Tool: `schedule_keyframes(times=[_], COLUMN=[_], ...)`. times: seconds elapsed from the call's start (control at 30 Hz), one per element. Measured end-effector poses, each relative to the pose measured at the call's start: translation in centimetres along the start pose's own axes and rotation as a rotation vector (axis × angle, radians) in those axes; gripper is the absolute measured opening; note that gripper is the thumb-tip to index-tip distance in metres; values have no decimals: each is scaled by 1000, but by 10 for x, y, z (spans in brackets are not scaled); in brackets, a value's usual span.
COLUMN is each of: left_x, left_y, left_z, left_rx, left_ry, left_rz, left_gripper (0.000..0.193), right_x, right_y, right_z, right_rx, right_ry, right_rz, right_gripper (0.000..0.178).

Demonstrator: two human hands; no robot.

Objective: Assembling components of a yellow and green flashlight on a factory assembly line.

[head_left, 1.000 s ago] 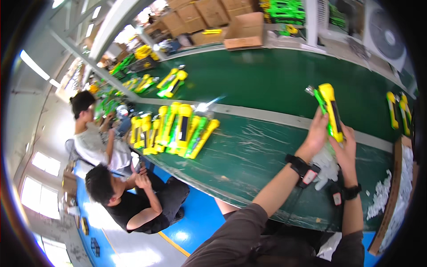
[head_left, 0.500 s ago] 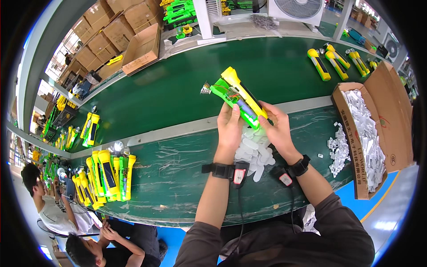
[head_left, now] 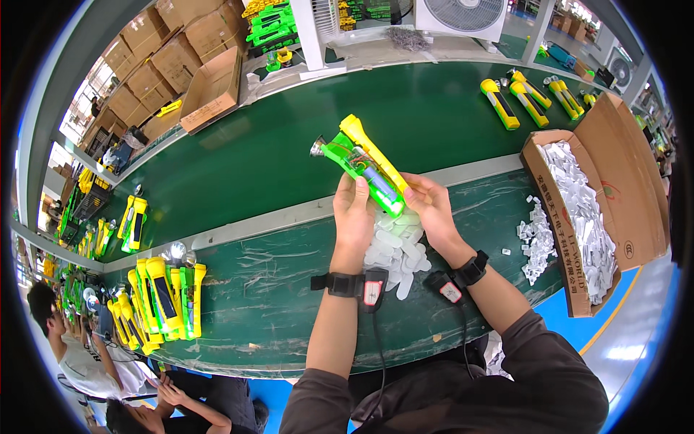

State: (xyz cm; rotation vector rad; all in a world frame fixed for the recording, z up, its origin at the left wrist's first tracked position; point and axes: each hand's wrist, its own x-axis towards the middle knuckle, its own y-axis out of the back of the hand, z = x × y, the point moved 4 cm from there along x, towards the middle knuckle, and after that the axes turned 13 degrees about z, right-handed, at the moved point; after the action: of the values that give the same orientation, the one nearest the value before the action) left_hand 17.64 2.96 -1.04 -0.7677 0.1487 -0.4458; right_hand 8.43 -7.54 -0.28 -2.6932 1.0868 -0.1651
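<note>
Above the near edge of the belt, I hold a flashlight with its casing split lengthwise. My left hand [head_left: 353,217] is closed on the side of the green half [head_left: 337,153], which contains a bluish cylindrical battery [head_left: 377,180] and thin wires. A shiny reflector [head_left: 316,147] sticks out at its far left end. My right hand [head_left: 434,213] grips the lower end of the yellow half [head_left: 371,147], which stands alongside the green one at an angle. Under my hands lies a pile of whitish, rounded flat strips [head_left: 396,249], partly covered by them.
Several yellow-green flashlights [head_left: 163,296] stand bunched at left on the worktable [head_left: 260,304]. More flashlights [head_left: 499,105] lie on the green belt [head_left: 253,159]. At right, an open carton [head_left: 571,289] holds small white pieces, with a loose heap [head_left: 535,239] beside it. Two people [head_left: 108,362] sit at lower left.
The whole view has shifted slightly, so things appear further left. The yellow half has turned in my right hand, and its dark panel no longer shows. Both hands keep their hold.
</note>
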Motion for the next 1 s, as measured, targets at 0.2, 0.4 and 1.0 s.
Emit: schedule_keyframes(times=[0.2,0.4,1.0], left_x=[2,1,-2], left_y=[2,0,1], left_z=[-1,1,1], left_rx=[-2,15,40], left_ry=[-26,-59,-38], left_rz=[-12,1,16], left_gripper=[37,41,42], right_x=[2,1,3], right_y=[3,1,-2], right_z=[0,-4,4], right_rx=[-6,-10,-169], right_ry=[19,70,179], right_rz=[-4,-1,-125], right_gripper=[32,30,27])
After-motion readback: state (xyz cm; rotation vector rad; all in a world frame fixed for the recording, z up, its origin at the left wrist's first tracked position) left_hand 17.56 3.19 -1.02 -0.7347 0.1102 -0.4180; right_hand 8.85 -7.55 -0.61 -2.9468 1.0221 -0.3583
